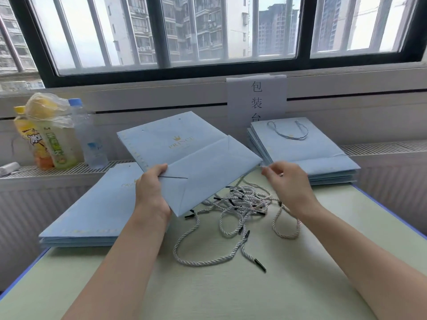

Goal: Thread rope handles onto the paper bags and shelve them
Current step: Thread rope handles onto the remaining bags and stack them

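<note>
- Holding a flat blue bag (184, 155) up off the table (231, 285) with my left hand (151, 188), thumb on top and fingers curled under its near-left edge; the folded bottom is facing me and the two punched holes are sitting at the far edge, away from that grip.
- My right hand (288, 183) is hovering just right of the bag's right corner, fingertips drawn together; I cannot tell whether it is pinching a rope end or nothing.
- Ropes (233, 211) are lying in a tangle right below the bag, black tips showing.
- I am judging that the bag needs turning so the holes come near, then one tip going through cleanly; pulling a single rope free of the tangle first should help.
- Left of my grip, an unthreaded stack (92, 213); right of it, a finished stack (305, 148) with a handle showing.
- Beyond, bottles (57, 137), a paper sign (256, 98), a barred window (208, 31).
</note>
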The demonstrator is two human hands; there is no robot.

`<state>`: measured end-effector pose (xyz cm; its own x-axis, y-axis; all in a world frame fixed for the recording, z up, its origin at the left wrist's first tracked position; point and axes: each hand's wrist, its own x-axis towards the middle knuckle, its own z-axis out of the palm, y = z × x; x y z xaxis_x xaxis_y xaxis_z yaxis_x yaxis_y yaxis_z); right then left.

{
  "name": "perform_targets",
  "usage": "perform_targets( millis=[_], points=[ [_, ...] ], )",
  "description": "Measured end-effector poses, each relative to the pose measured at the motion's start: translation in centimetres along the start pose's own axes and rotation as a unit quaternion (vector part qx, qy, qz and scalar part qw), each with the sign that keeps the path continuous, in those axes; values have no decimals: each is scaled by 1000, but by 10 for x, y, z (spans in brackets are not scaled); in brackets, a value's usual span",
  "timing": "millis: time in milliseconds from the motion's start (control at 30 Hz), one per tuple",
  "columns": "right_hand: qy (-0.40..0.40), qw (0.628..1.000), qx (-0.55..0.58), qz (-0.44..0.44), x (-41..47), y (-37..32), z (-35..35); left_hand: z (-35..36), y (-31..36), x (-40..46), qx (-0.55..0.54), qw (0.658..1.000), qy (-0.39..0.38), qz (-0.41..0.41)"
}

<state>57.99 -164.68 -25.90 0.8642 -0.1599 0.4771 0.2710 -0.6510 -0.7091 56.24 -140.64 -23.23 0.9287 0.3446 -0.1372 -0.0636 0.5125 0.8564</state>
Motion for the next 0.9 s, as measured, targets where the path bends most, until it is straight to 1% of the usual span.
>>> perform_targets(
  millis=[33,67,100,167,200,267,333,400,467,500,533,600,633,700,800,833,900],
  points=[
    [32,994,103,20,1,-5,-5,0,1,-3,-10,1000,-7,-4],
    [62,978,197,40,2,-11,-11,0,2,-6,-17,1000,-19,-6],
    [89,958,268,52,3,-16,-17,0,2,-9,-18,999,-35,-6],
    [130,926,351,54,4,-25,-30,2,3,-14,-17,997,-81,-8],
    [134,912,383,57,5,-29,-35,3,3,-17,-16,993,-114,-11],
    [93,887,442,96,6,-34,-41,7,2,-22,-16,984,-177,-30],
    [13,871,466,158,7,-34,-42,10,1,-27,-5,975,-219,-42],
    [-55,872,442,204,7,-30,-41,12,1,-31,12,969,-241,-44],
    [-80,873,428,219,8,-25,-39,13,2,-32,31,964,-259,-41],
    [-72,884,409,214,9,-23,-38,13,1,-33,43,961,-269,-40],
    [-54,908,364,199,10,-21,-36,13,1,-34,55,957,-280,-43],
    [3,960,234,154,11,-18,-33,14,-2,-36,82,947,-306,-55],
    [37,975,179,131,11,-16,-32,14,-4,-38,97,940,-321,-64],
    [73,985,124,97,13,-12,-30,12,-5,-39,121,923,-353,-91],
    [68,992,72,84,14,-8,-28,11,-8,-36,159,903,-384,-113],
    [64,993,59,82,15,-5,-28,12,-9,-34,165,906,-373,-109],
    [57,994,41,78,15,-3,-27,13,-14,-26,183,930,-313,-64]
  ],
)
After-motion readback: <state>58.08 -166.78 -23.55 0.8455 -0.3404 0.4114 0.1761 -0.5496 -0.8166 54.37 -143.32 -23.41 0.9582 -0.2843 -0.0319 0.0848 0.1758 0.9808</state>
